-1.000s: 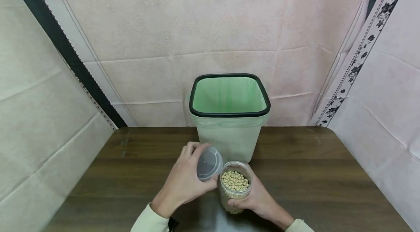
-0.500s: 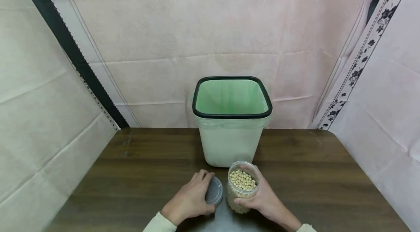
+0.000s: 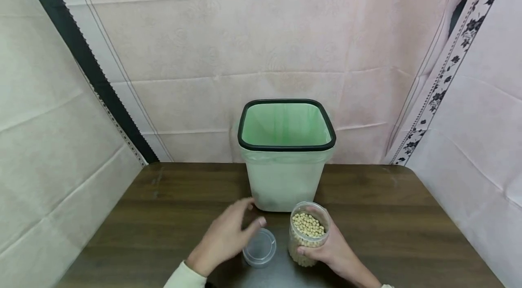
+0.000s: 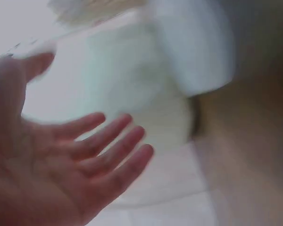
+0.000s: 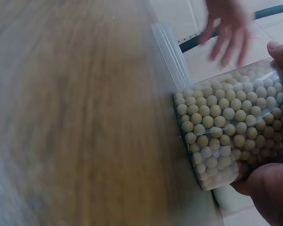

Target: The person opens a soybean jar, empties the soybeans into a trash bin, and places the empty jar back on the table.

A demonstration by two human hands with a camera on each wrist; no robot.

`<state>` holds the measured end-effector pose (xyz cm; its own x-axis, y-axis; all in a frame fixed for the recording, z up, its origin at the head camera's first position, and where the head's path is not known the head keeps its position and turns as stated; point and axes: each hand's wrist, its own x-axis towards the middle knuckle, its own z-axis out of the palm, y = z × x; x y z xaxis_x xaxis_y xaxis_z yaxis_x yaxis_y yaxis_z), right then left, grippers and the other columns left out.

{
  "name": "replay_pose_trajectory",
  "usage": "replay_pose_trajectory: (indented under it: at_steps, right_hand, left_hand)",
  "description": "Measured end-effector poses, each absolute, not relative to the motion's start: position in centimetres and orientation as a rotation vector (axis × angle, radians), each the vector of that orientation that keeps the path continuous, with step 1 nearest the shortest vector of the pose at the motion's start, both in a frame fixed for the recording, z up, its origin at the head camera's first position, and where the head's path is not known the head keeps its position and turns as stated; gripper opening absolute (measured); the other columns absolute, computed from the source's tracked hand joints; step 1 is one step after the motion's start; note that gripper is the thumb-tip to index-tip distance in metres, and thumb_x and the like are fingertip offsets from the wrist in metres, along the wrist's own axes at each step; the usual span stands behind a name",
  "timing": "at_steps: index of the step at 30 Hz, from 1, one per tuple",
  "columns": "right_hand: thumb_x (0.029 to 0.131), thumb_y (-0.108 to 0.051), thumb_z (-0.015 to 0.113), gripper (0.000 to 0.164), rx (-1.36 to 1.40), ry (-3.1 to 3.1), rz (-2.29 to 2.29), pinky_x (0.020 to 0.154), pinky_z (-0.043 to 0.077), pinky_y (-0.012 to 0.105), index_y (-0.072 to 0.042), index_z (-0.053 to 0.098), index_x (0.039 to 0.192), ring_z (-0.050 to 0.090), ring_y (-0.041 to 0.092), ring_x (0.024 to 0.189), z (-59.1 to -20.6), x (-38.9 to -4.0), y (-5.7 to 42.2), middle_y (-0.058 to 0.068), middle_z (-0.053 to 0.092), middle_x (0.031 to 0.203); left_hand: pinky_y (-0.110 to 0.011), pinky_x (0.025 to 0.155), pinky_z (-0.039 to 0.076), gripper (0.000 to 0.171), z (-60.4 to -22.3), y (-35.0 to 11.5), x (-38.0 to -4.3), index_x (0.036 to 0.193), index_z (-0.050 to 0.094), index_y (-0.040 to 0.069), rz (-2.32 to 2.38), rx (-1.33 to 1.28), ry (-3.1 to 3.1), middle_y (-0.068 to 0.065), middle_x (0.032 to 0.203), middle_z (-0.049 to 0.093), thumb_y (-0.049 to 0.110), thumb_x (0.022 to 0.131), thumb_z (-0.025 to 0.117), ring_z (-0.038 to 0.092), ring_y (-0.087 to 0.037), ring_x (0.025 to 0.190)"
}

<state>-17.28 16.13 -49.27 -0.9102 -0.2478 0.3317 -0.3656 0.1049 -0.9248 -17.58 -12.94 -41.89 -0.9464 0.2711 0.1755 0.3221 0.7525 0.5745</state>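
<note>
My right hand (image 3: pixel 332 252) grips a clear jar (image 3: pixel 297 248), lidless and filled most of the way with pale, round soybeans (image 3: pixel 309 225). In the right wrist view the beans (image 5: pixel 236 117) show through the jar's wall, with fingers on both sides of it. A translucent round lid (image 3: pixel 260 248) lies on the table to the left of the jar. My left hand (image 3: pixel 224 236) is just left of the lid and holds nothing, its thumb apart from the other fingers. The left wrist view, blurred, shows that hand's palm (image 4: pixel 56 174) with the fingers spread.
A pale green bin (image 3: pixel 285 179) with a black rim stands behind the jar and lid, lined with a thin bag. The brown wooden table (image 3: pixel 387 224) reaches back to a cloth wall (image 3: pixel 228 34), with more cloth at both sides.
My left hand lowered the lid from beside the jar to the table, let go of it, and moved off to its left. My right hand shifted slightly right with the jar.
</note>
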Motion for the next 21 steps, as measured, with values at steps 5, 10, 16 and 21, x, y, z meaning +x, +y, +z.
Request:
replay_pose_trajectory:
  at_steps: [5,10,16,21]
  right_hand:
    - [0.069,-0.001,0.097,0.094,0.646,-2.262,1.921,0.105,0.042,0.015,-0.010,0.046,0.148,0.053,0.008,0.126,-49.5,-17.3,16.2,0.016,0.052,0.146]
    - [0.069,0.001,0.096,0.095,0.648,-2.250,1.926,0.106,0.041,0.014,-0.007,0.045,0.148,0.052,0.006,0.127,-49.5,-17.3,16.2,0.019,0.051,0.146]
    - [0.069,0.002,0.095,0.094,0.661,-2.240,1.962,0.105,0.041,0.014,-0.006,0.045,0.148,0.053,0.005,0.126,-49.6,-17.3,16.1,0.020,0.050,0.147]
    - [0.069,0.002,0.096,0.095,0.677,-2.232,1.929,0.106,0.040,0.013,-0.008,0.046,0.148,0.053,0.006,0.127,-49.6,-17.3,16.1,0.020,0.051,0.147]
  left_hand:
    - [-0.040,0.088,0.060,0.044,-35.5,-14.6,-19.4,0.136,0.061,0.011,-1.250,-0.324,-2.539,-0.002,0.113,0.072,0.042,0.106,0.065,0.069,-0.018,0.100]
    - [-0.046,0.097,0.059,0.062,-30.1,-16.0,-24.0,0.146,0.054,0.002,-1.546,-0.279,-2.489,-0.017,0.129,0.066,0.053,0.109,0.053,0.072,-0.030,0.105]
    - [-0.033,0.099,0.058,0.065,-27.6,-15.8,-29.2,0.147,0.051,-0.006,-2.078,-0.101,-2.406,-0.019,0.132,0.064,0.046,0.109,0.055,0.070,-0.016,0.103]
    - [-0.025,0.091,0.060,0.055,-27.4,-15.2,-31.2,0.141,0.059,-0.003,-2.198,-0.047,-2.388,-0.012,0.125,0.071,0.042,0.108,0.060,0.071,-0.010,0.099]
